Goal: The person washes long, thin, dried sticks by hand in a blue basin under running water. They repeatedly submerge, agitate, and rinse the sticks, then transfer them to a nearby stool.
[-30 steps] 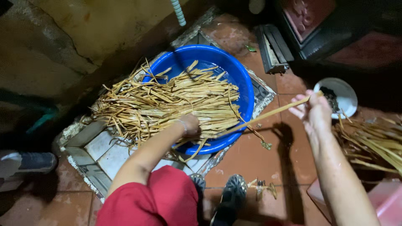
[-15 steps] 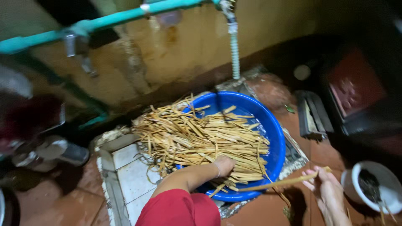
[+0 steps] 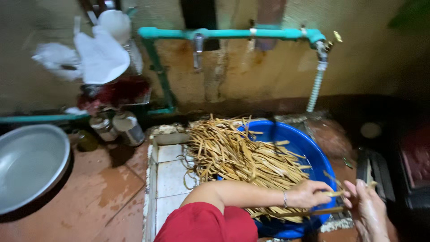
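Over the blue basin (image 3: 309, 152) at the lower right of the head view, both of the person's hands meet at its near rim. The left hand (image 3: 309, 193) reaches across from a bare forearm with a thin bracelet at the wrist; its fingers are pinched narrow on the end of one pale yellow strip (image 3: 335, 193). The right hand (image 3: 369, 210) comes up from the bottom right corner, fingers curled close about the other end of the same short strip, so the two hands are nearly touching. Whether the right hand also grips the long stick (image 3: 298, 213) that lies just under the left wrist cannot be told; that one stick runs flat along the basin's near edge.

The single basin is heaped with a pile of dried strips (image 3: 237, 154), too many to count, spilling over its left rim onto a white tiled ledge (image 3: 172, 172). A red-clad knee (image 3: 206, 224) sits at the bottom centre.

Behind, one teal pipe (image 3: 233, 33) runs along the stained wall with one tap (image 3: 198, 47) on it and one ribbed white hose (image 3: 316, 89) hanging at its right end. At far left lies one metal bowl (image 3: 29, 163) on the reddish floor (image 3: 107, 192), with two small jars (image 3: 116, 127) near the wall.
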